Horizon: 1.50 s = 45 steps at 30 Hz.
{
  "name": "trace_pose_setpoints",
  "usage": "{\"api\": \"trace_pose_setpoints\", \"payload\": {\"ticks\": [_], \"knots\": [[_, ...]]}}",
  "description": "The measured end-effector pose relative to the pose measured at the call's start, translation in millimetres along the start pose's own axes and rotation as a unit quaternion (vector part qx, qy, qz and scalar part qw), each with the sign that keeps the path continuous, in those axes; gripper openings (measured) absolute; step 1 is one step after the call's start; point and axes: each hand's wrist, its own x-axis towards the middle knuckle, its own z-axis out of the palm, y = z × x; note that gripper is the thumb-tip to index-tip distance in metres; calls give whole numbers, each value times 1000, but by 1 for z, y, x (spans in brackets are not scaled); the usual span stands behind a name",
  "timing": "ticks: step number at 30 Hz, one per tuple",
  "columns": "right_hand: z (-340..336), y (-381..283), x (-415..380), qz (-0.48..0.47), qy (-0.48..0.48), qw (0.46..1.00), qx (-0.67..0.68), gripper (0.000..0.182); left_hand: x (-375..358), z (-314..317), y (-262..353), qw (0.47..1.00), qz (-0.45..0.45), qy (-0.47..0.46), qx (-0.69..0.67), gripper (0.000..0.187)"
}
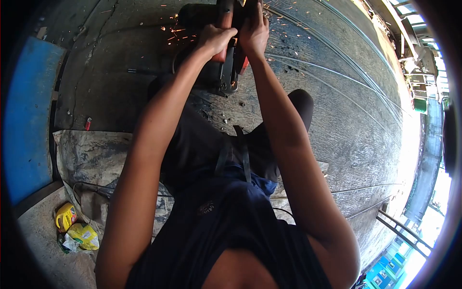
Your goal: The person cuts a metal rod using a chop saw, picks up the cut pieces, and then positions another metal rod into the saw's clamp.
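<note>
At the top of the head view, my left hand (216, 40) is closed around the orange-red handle (225, 21) of a power tool. Its thumb lies across the handle. Just to the right, my right hand (254, 37) is against a dark part with a red lower edge (243, 65). Some of its fingers point upward, and what they grip is partly hidden. Below and between the hands is a metal bracket (228, 79), part of the machine on the floor. Orange sparks (179, 34) fly out, mostly to the left. The cutting spot is cut off by the frame's top.
Long thin metal rods (332, 65) run along the floor to the right. A blue panel (31, 115) stands at the left. A yellow container (66, 216) and a yellow bag (84, 236) lie lower left. A small red object (88, 124) is nearby.
</note>
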Motion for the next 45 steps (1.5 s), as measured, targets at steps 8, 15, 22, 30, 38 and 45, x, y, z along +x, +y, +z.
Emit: {"api": "trace_pose_setpoints", "payload": {"ticks": [8,15,22,30,38,45], "knots": [[3,7,-2,-46,27,998,-11,53,1,2,-5,1000,16,3,-15,40],[3,7,-1,-37,24,999,-1,53,4,4,-8,1000,12,8,-15,40],[-1,1,-2,-39,13,999,16,50,0,4,-6,999,21,10,-25,40],[5,8,-1,-68,43,997,9,48,-3,3,-3,998,20,8,-50,39],[3,4,-2,-63,36,997,8,45,2,4,-8,1000,21,11,6,39],[3,4,-3,-55,28,998,23,44,-3,2,-5,1000,15,-4,-17,38]]}}
